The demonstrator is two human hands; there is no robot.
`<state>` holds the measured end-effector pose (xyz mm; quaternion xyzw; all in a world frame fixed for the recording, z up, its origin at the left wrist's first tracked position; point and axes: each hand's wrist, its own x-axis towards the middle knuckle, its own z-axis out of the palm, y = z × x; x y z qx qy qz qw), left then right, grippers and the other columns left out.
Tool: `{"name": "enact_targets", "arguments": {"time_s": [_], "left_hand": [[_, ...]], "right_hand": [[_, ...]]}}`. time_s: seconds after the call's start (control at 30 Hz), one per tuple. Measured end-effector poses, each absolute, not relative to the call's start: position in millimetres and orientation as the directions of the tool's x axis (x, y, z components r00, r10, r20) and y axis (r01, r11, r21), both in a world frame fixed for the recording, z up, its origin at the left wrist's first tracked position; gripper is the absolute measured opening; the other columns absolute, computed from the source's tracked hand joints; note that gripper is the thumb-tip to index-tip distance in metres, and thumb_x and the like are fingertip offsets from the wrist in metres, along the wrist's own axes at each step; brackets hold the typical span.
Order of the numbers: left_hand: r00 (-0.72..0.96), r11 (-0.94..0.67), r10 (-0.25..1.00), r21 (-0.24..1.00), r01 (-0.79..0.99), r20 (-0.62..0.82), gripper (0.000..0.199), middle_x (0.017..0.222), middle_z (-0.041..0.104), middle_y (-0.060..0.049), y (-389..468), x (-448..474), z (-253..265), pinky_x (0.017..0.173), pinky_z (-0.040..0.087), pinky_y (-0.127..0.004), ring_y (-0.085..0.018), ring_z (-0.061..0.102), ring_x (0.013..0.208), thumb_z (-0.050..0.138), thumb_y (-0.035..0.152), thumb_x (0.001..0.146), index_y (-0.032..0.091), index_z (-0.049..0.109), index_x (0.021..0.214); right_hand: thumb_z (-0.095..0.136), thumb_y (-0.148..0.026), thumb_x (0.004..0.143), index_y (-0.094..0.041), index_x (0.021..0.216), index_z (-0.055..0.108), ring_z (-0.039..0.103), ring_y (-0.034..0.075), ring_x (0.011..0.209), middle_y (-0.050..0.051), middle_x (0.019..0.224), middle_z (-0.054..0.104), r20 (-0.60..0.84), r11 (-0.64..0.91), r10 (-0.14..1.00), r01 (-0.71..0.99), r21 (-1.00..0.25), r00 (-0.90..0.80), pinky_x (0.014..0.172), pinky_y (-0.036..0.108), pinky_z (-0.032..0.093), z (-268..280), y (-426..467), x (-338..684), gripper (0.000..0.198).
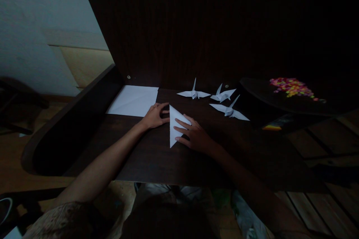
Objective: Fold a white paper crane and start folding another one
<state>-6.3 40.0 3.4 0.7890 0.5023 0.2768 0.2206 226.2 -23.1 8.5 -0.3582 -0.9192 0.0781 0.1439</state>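
A white sheet of paper folded into a triangle (pixel 174 119) lies on the dark wooden desk (pixel 157 160), its long edge facing left. My right hand (pixel 193 131) rests over its right part with the fingers spread and flat on the paper. At the triangle's left edge is my left hand (pixel 156 115), fingers apart and bent, the tips at or just beside the paper. Whether they touch it I cannot tell. Behind my left hand lies white paper (pixel 134 99), flat on the desk.
Three white folded paper cranes, among them a left one (pixel 194 94) and a front one (pixel 229 112), stand toward the back. A dark shelf (pixel 260 89) at right carries a pile of small colourful pieces (pixel 293 87). A raised side panel (pixel 70 119) bounds the desk on the left.
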Motion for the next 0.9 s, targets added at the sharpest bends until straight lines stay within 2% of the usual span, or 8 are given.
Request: {"name": "enact_targets", "arguments": {"time_s": [0.23,0.47,0.67,0.77,0.9], "left_hand": [[0.35,-0.408,0.909,0.642,0.649,0.224,0.075,0.114,0.067,-0.015,42.3,-8.4,-1.5,0.108,0.04,-0.046,-0.031,0.059,0.118,0.076,0.036,0.072,0.011,0.047,0.136],[0.366,-0.406,0.906,0.679,0.611,0.213,0.076,0.113,0.067,-0.014,44.1,-9.5,-5.5,0.106,0.042,-0.045,-0.03,0.064,0.111,0.075,0.036,0.073,0.012,0.045,0.138],[0.37,-0.386,0.91,0.712,0.587,0.188,0.077,0.123,0.062,-0.017,43.3,-8.6,-4.5,0.104,0.044,-0.043,-0.028,0.066,0.106,0.075,0.035,0.073,0.012,0.042,0.14],[0.373,-0.397,0.907,0.691,0.604,0.195,0.076,0.126,0.06,-0.018,42.4,-7.9,-2.7,0.107,0.041,-0.044,-0.028,0.066,0.108,0.075,0.033,0.073,0.011,0.043,0.139],[0.369,-0.412,0.906,0.643,0.646,0.209,0.074,0.12,0.064,-0.017,42.0,-7.9,-1.2,0.108,0.038,-0.047,-0.03,0.061,0.115,0.075,0.032,0.073,0.011,0.045,0.138]], "right_hand": [[0.061,-0.04,0.088,-0.024,0.129,0.06,0.024,0.039,0.142,0.005,0.148,0.044,0.208,0.729,0.683,0.638,-0.249,-0.7,0.106,0.062,0.034,6.7,-22.6,225.6,0.044],[0.061,-0.039,0.088,-0.022,0.129,0.06,0.024,0.04,0.142,0.006,0.148,0.043,0.21,0.731,0.681,0.637,-0.244,-0.702,0.105,0.061,0.035,7.6,-23.2,226.3,0.044],[0.06,-0.04,0.089,-0.023,0.129,0.06,0.024,0.04,0.141,0.005,0.148,0.043,0.208,0.73,0.683,0.641,-0.238,-0.7,0.105,0.063,0.034,6.1,-23.0,226.6,0.044],[0.06,-0.04,0.088,-0.023,0.129,0.06,0.023,0.04,0.142,0.006,0.148,0.044,0.215,0.732,0.681,0.637,-0.242,-0.7,0.105,0.063,0.034,6.1,-23.5,225.8,0.044],[0.06,-0.04,0.089,-0.022,0.129,0.061,0.023,0.04,0.142,0.006,0.149,0.043,0.206,0.732,0.68,0.638,-0.237,-0.704,0.106,0.063,0.033,6.9,-24.2,225.3,0.044]]}}
